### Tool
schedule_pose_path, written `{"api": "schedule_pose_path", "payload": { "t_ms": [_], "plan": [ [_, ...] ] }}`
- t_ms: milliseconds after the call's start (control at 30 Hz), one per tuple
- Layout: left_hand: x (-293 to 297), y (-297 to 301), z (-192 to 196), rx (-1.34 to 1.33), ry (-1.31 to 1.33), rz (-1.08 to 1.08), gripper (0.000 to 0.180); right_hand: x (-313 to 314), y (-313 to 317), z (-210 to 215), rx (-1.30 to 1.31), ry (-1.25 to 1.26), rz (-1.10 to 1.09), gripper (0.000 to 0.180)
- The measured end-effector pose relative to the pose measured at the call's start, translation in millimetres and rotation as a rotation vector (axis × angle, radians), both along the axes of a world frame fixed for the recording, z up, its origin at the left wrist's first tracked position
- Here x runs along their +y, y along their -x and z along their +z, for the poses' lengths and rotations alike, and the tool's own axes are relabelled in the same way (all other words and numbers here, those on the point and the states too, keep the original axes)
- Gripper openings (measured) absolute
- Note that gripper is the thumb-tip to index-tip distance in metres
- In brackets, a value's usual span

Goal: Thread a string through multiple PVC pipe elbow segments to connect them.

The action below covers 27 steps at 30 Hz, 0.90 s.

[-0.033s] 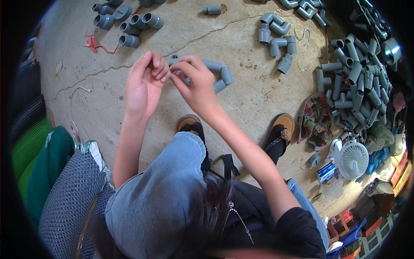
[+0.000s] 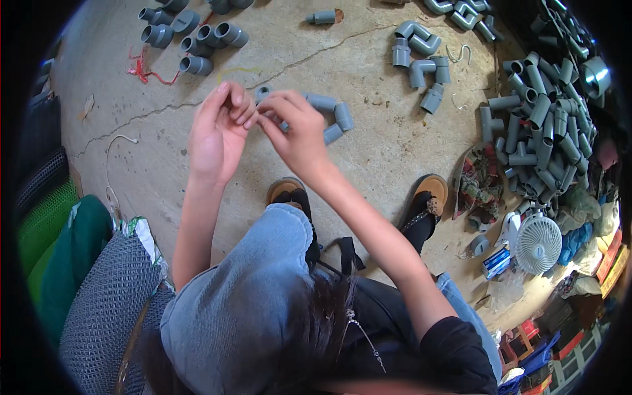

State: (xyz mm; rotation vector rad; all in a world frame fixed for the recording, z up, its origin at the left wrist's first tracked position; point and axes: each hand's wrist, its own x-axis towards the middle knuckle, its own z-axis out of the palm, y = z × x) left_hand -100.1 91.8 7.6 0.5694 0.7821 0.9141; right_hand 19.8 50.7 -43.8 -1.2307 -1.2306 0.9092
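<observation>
Above the concrete floor, my left hand (image 2: 222, 135) is raised with its palm turned toward me and its fingers curled in. My right hand (image 2: 294, 131) meets it from the right, thumb and forefinger pinched together at the left fingertips. Whatever is between the fingers, if anything, is too small or hidden to make out. Just beyond and partly behind my right hand lie grey pipe fittings: a bent elbow piece (image 2: 343, 116), a short piece (image 2: 332, 133) and a ring-ended piece (image 2: 263, 92) between my hands.
Grey couplings (image 2: 196, 64) lie at the far left beside red string (image 2: 139, 68). Joined elbows (image 2: 419, 71) sit at the far right, near a large heap of tees (image 2: 543, 125). A white fan (image 2: 538, 244) stands right; a dark mesh roll (image 2: 108, 296) is at left.
</observation>
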Motion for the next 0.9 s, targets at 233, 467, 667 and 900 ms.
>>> {"api": "schedule_pose_path", "payload": {
  "t_ms": [233, 467, 667, 900],
  "plan": [
    [2, -3, 12, 0.287, -0.111, 0.122, 0.029, -2, -7, 17, -0.035, -0.126, 0.039, 0.014],
    [-23, 11, -26, 0.482, -0.376, 0.026, 0.028, 21, -20, 36, 0.036, -0.183, 0.081, 0.011],
    [-24, 0, -46, 0.524, -0.365, 0.083, 0.025, 29, -22, 40, 0.16, -0.055, 0.043, 0.009],
    [-20, 7, -64, 0.525, -0.349, 0.034, 0.023, 24, -14, 59, 0.532, 0.087, 0.243, 0.007]
  ]
}}
